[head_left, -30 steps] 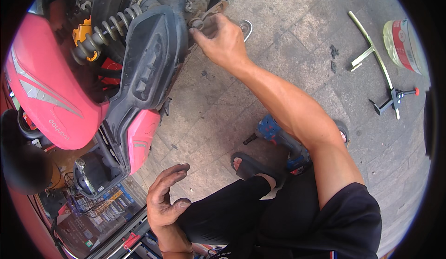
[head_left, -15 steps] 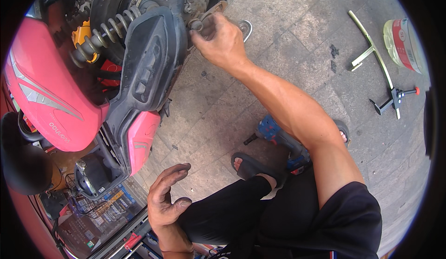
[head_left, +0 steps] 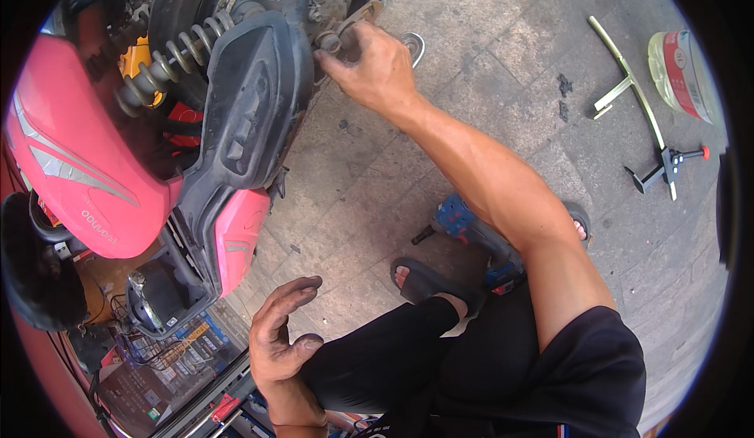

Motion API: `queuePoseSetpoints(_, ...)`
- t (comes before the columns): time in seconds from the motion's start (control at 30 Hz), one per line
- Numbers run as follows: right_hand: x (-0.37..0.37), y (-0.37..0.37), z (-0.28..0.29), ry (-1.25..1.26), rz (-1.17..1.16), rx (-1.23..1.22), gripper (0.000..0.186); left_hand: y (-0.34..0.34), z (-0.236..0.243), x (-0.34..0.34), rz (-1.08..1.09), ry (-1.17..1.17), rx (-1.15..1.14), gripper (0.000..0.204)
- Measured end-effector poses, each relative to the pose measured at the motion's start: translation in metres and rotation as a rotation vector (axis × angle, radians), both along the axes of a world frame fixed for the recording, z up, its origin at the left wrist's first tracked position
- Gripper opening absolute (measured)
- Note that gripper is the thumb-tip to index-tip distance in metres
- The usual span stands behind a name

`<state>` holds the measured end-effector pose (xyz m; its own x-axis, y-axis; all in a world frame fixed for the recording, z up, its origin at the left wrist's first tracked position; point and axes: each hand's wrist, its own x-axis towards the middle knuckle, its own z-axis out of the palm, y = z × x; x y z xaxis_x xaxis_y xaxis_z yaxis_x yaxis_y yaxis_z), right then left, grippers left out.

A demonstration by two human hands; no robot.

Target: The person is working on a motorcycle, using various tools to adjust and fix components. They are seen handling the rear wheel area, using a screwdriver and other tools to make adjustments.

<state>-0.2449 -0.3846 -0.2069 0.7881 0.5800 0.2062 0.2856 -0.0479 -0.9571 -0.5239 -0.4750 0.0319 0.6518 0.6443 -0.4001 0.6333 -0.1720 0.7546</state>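
My right hand [head_left: 373, 65] reaches up to the wheel hub of a pink scooter [head_left: 94, 171], its fingertips closed around a small round metal fitting [head_left: 329, 42] beside a rusty bracket [head_left: 365, 10]. Just left of those fingers is a long black plastic casing [head_left: 255, 100], with a coil-spring shock absorber [head_left: 181, 57] beside the black tyre [head_left: 169, 10]. My left hand [head_left: 287, 332] hovers low in the middle, over my leg, its dirty fingers curved and apart, empty. Below my right forearm lies a blue cordless impact wrench [head_left: 459, 218], partly hidden by the arm.
At right on the paved floor [head_left: 518, 84] lie a pale metal bar with a black clamp [head_left: 667, 163] and a plastic jug with a red label [head_left: 679, 73]. A metal ring [head_left: 418, 49] is beside my right hand. Batteries and wires [head_left: 181, 359] fill the lower left, near my sandalled feet [head_left: 428, 281].
My right hand has shifted very slightly at the fitting, still gripping there. The scooter's front part has moved a touch in view. My left hand stays where it was.
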Motion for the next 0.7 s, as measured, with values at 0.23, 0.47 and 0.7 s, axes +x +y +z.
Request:
queuePoseSetpoints(0.23,-0.001,-0.001,-0.014,-0.111,-0.002,0.067,0.046,0.002,-0.001,0.005,0.013,0.004,-0.013,0.072)
queuePoseSetpoints(0.47,0.016,-0.006,-0.017,-0.322,-0.139,0.212,0.058,0.007,-0.006,0.014,0.006,0.008,-0.03,0.07)
queuePoseSetpoints(0.7,0.02,0.004,-0.022,-0.344,-0.047,0.293,0.06,0.016,-0.015,0.031,-0.018,0.012,-0.045,0.065)
